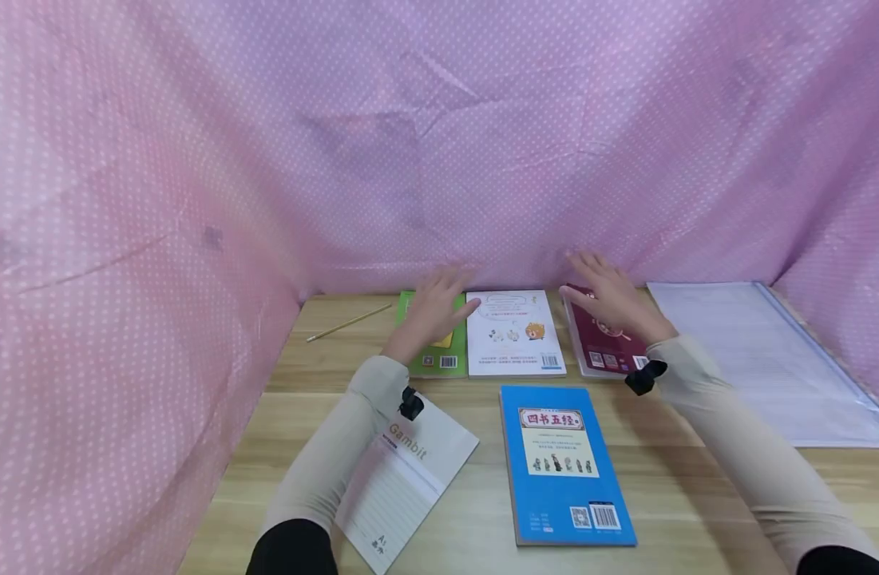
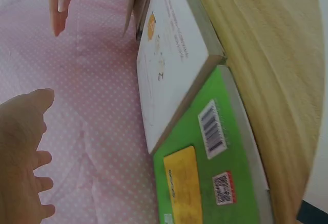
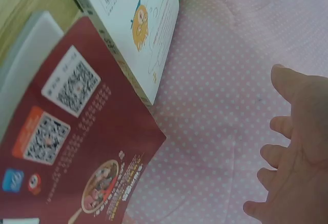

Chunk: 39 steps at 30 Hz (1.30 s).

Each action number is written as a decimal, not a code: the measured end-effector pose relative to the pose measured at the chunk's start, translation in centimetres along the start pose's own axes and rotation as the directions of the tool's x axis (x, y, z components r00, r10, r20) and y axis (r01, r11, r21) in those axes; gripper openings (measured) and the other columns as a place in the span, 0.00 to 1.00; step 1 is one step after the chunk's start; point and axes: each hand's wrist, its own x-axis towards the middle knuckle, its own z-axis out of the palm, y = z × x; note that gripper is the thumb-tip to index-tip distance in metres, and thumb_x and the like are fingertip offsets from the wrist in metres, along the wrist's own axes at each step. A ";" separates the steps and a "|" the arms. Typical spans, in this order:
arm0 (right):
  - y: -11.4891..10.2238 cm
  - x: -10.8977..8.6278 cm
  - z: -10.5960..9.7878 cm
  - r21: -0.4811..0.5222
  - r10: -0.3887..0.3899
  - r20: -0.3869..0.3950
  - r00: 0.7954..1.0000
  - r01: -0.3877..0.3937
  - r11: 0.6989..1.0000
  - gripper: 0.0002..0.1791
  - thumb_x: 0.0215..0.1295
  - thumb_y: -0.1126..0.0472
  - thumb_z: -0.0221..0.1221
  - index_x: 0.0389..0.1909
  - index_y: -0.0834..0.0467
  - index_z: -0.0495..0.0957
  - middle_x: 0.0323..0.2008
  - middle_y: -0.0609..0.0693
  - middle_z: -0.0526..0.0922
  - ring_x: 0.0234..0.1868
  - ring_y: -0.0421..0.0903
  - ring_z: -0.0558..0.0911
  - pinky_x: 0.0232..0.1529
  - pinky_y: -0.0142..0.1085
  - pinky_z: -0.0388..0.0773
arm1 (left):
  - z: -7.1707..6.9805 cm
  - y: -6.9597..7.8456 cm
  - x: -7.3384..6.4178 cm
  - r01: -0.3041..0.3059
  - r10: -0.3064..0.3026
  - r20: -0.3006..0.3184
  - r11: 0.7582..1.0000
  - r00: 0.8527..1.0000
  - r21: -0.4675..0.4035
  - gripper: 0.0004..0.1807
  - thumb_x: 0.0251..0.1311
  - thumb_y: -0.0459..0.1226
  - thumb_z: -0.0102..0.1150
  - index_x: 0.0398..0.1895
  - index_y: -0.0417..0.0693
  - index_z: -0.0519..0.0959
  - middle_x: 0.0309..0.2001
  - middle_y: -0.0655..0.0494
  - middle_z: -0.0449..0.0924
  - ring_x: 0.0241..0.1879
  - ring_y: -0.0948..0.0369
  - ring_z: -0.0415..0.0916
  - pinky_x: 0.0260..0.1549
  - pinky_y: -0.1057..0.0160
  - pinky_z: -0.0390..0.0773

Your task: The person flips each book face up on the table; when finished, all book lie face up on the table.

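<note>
My left hand hovers with fingers spread over the green book, hiding part of its cover. Beside that book lies a white book with small cartoon animals. To its right is a dark red book, and my right hand is held above it, fingers extended. Both wrist views show the left hand and the right hand holding nothing, apart from the green book and the dark red book.
A blue book lies nearer on the wooden table. A Gambit notebook is angled under my left forearm. A thin stick lies at the back left, a translucent plastic folder at the right. A pink dotted cloth hangs behind.
</note>
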 end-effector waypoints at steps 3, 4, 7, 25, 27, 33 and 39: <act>0.0 0.2 -0.4 -0.008 -0.019 -0.001 1.000 0.019 1.000 0.42 0.78 0.38 0.47 0.82 0.54 0.46 0.82 0.64 0.41 0.81 0.68 0.41 0.76 0.70 0.39 | -0.3 0.6 0.5 -0.011 0.011 0.000 1.000 1.000 -0.002 0.35 0.77 0.60 0.38 0.82 0.62 0.52 0.82 0.50 0.49 0.81 0.45 0.46 0.78 0.40 0.48; 0.0 0.2 -0.5 -0.010 -0.024 -0.002 1.000 0.024 1.000 0.42 0.78 0.39 0.47 0.82 0.55 0.47 0.82 0.65 0.42 0.81 0.69 0.41 0.75 0.70 0.40 | -0.5 0.9 0.6 -0.015 0.015 -0.002 1.000 1.000 0.003 0.35 0.77 0.60 0.39 0.82 0.61 0.52 0.82 0.49 0.50 0.81 0.45 0.46 0.78 0.40 0.49; -0.1 0.3 -0.9 -0.014 -0.032 -0.003 0.999 0.032 0.999 0.41 0.78 0.41 0.49 0.82 0.56 0.48 0.81 0.66 0.43 0.80 0.69 0.43 0.75 0.70 0.41 | -1.0 1.8 1.0 -0.026 0.026 -0.005 1.000 1.000 -0.012 0.35 0.77 0.59 0.40 0.82 0.61 0.52 0.82 0.50 0.51 0.81 0.47 0.46 0.78 0.41 0.49; 1.7 0.0 -4.2 -0.003 -0.024 -0.005 1.000 0.024 1.000 0.43 0.75 0.46 0.55 0.80 0.62 0.50 0.79 0.70 0.46 0.79 0.72 0.45 0.73 0.73 0.44 | -0.4 9.4 2.9 -0.158 0.160 0.019 0.985 0.987 -0.074 0.36 0.77 0.58 0.43 0.82 0.56 0.53 0.80 0.53 0.56 0.80 0.53 0.51 0.79 0.48 0.52; 2.2 -0.1 -4.5 0.010 -0.021 -0.005 1.000 0.021 1.000 0.43 0.75 0.47 0.55 0.80 0.62 0.49 0.79 0.71 0.46 0.79 0.72 0.45 0.73 0.73 0.45 | -0.1 10.3 3.0 -0.166 0.169 0.023 0.981 0.985 -0.095 0.36 0.77 0.58 0.43 0.82 0.58 0.52 0.80 0.54 0.56 0.80 0.53 0.52 0.79 0.47 0.53; 4.2 -0.4 -4.6 0.060 0.015 0.010 1.000 -0.015 0.998 0.42 0.76 0.48 0.55 0.81 0.60 0.47 0.80 0.69 0.44 0.79 0.72 0.45 0.72 0.73 0.46 | 1.2 13.1 3.0 -0.195 0.198 0.058 0.979 0.978 -0.052 0.37 0.76 0.61 0.38 0.83 0.61 0.50 0.81 0.52 0.53 0.80 0.54 0.52 0.78 0.51 0.55; 5.8 -0.6 -4.0 0.135 0.045 0.020 0.999 -0.047 0.990 0.43 0.76 0.46 0.55 0.81 0.60 0.48 0.79 0.70 0.46 0.78 0.73 0.48 0.72 0.72 0.49 | 2.3 14.9 2.7 -0.199 0.210 0.079 0.972 0.975 -0.125 0.40 0.74 0.61 0.45 0.82 0.60 0.51 0.81 0.51 0.54 0.80 0.54 0.54 0.77 0.54 0.59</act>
